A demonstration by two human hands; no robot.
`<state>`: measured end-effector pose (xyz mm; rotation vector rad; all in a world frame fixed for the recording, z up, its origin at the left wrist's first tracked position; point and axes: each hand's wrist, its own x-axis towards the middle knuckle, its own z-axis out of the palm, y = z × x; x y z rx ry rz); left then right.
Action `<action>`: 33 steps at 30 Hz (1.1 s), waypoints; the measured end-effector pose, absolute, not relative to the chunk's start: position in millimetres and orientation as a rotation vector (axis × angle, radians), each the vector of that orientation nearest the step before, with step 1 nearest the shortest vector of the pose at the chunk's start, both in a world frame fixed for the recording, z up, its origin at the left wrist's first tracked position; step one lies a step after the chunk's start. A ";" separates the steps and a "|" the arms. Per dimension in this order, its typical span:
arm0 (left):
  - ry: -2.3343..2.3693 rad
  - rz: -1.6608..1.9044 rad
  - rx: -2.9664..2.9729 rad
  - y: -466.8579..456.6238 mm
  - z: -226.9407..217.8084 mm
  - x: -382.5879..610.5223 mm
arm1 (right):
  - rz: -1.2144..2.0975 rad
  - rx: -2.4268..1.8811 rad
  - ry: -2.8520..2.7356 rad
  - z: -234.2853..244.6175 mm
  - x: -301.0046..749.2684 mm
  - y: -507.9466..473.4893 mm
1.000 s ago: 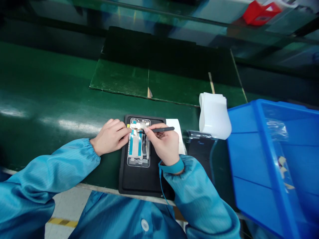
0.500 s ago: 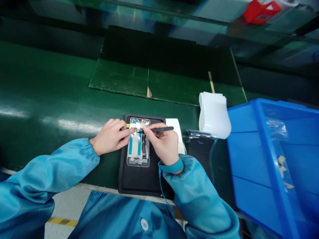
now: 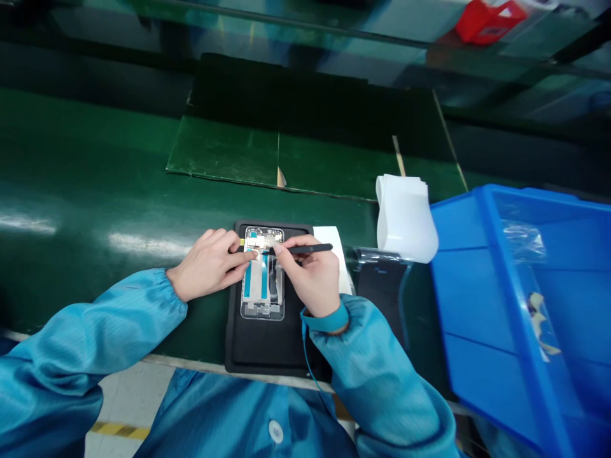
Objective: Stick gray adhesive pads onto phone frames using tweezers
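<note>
An opened phone (image 3: 258, 299), its inner parts and blue strips showing, lies on a black mat (image 3: 267, 346). My left hand (image 3: 210, 264) is at the phone's left edge, index finger stretched over the upper inside and pressing there, thumb along the side. A small yellow tab (image 3: 242, 242) sticks out beside that finger. Pinched in my right hand (image 3: 312, 277) is a pair of black tweezers (image 3: 310, 248), held nearly level. Their tip reaches the phone's inside, close to my left fingertip; the exact contact is too small to see.
Right of the mat lie a white sheet (image 3: 334, 248) and a dark film-wrapped piece (image 3: 379, 292). Behind them stands a folded white sheet (image 3: 405, 222). A blue bin (image 3: 470, 286) holding clear plastic bags is at the right. A green board (image 3: 229, 149) lies at the back.
The whole view has shifted slightly. Both hands keep nearly the same place on the phone, the tweezers still in my right hand.
</note>
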<state>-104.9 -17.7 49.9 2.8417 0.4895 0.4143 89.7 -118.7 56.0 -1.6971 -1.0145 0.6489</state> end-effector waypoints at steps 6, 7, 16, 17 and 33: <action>0.496 0.245 2.907 -16.9 55.0 -103.3 | 0.603 -1.680 -0.953 55.6 89.3 -116.8; 0.465 0.226 2.901 -15.8 55.8 -103.7 | 0.594 -1.674 -0.945 55.7 89.2 -116.5; 0.499 0.309 2.891 -14.7 58.5 -107.9 | 0.600 -1.638 -0.919 53.0 90.2 -117.2; 0.457 0.306 2.891 -14.7 58.5 -108.0 | 0.602 -1.635 -0.920 52.5 90.3 -117.4; 0.510 0.317 2.990 -20.8 60.5 -105.9 | 0.637 -1.617 -0.876 51.5 89.6 -116.8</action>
